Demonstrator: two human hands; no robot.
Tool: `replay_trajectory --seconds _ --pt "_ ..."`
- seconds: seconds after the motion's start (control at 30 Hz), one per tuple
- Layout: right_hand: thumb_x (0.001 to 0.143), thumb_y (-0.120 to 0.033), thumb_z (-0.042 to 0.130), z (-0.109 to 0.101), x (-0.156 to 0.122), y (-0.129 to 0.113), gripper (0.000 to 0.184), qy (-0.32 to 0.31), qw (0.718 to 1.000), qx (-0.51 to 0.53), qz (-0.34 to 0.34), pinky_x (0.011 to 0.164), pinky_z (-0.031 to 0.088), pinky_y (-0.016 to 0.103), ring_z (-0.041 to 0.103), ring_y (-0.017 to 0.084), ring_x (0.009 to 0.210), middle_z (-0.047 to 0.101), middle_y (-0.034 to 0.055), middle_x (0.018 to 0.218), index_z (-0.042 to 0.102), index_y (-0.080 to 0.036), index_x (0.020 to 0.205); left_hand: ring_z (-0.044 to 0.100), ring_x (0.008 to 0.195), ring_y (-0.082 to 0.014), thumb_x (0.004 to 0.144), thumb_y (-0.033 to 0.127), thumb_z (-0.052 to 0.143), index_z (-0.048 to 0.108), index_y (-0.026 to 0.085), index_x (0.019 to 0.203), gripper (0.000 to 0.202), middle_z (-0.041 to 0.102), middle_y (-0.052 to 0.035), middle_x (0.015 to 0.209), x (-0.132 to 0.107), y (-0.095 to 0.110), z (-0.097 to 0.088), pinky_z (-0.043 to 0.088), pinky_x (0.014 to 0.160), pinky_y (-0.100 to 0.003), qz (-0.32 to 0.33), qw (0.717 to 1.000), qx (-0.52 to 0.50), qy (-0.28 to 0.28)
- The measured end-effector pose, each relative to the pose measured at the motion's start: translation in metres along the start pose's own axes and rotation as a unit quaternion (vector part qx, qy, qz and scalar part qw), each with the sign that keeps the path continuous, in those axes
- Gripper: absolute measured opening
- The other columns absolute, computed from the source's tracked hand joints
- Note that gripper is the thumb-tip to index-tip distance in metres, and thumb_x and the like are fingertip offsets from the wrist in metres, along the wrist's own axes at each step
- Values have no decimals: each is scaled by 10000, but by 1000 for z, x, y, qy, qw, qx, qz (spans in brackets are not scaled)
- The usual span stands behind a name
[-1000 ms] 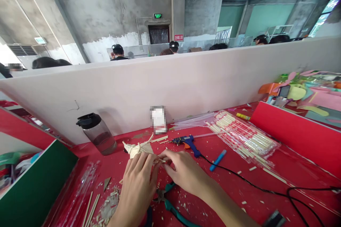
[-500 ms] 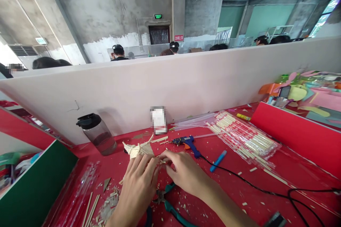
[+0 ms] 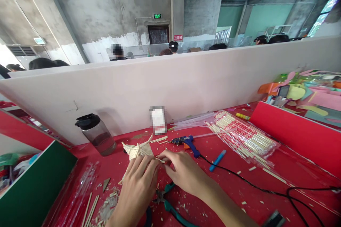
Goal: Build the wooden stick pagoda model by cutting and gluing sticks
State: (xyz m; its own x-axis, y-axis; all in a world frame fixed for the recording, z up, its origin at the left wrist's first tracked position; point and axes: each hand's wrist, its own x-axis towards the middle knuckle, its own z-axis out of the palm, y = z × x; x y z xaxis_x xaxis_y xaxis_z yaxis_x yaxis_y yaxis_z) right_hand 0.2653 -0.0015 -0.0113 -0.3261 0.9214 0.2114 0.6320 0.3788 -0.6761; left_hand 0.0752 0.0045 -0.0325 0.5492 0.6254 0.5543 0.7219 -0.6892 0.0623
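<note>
Change: both hands stay on the stick model as half a second ago; the left fingers reach slightly further over it.
Worktop [image 3: 298, 165]: one, red, strewn with chips.
Stick packs [image 3: 243, 136]: one heap, right.
Bottle [image 3: 96, 134]: one, left.
Hands: two, close together; left hand [image 3: 137, 188] presses on the model, right hand [image 3: 183, 173] pinches its edge.
Stick model [image 3: 137, 150]: one, mid-worktop, under the fingertips.
Glue gun [image 3: 186, 142]: one, just beyond the right hand.
Pliers [image 3: 170, 207]: one pair, beneath the wrists.
</note>
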Motion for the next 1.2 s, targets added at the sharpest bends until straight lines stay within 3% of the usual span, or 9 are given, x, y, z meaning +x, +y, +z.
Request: replay_trajectory --seconds 0.33,0.6,0.77,0.9,1.2 --pt "956 -174 548 -1 0 -1 238 -3 1000 9 3 776 488 253 727 197 889 779 46 988 691 -250 1130 596 794 -222 975 107 483 602 190 1008 149 663 -48 897 4 -2 -9 451 724 -353 48 999 24 -1" --pt "947 -172 562 -1 0 0 229 0 1000 9 1 782 480 254 721 192 888 778 40 984 695 -256 1113 631 825 -244 973 97 451 603 174 1118 224 689 -84 981 3 1 -13 507 722 -367 80 996 41 -7" --pt "938 -146 556 0 0 1 244 3 1000 12 0 763 475 247 720 186 862 776 32 977 686 -256 1112 645 877 -232 921 11 428 590 220 1160 356 695 -56 998 2 -4 -9 519 752 -353 34 999 -11 -12" --pt "945 -170 562 1 0 3 230 1 1000 18 1 746 473 239 718 187 874 776 28 971 678 -259 1122 628 826 -226 907 51 437 591 197 1106 290 677 -64 916 3 -4 -15 513 707 -335 -10 999 -34 -1" --pt "963 -212 563 0 1 1 207 -7 1000 15 11 767 483 253 722 197 898 777 43 993 688 -257 1123 634 803 -208 876 46 470 686 191 1016 296 720 -69 905 3 -9 -18 504 708 -336 130 990 11 51"
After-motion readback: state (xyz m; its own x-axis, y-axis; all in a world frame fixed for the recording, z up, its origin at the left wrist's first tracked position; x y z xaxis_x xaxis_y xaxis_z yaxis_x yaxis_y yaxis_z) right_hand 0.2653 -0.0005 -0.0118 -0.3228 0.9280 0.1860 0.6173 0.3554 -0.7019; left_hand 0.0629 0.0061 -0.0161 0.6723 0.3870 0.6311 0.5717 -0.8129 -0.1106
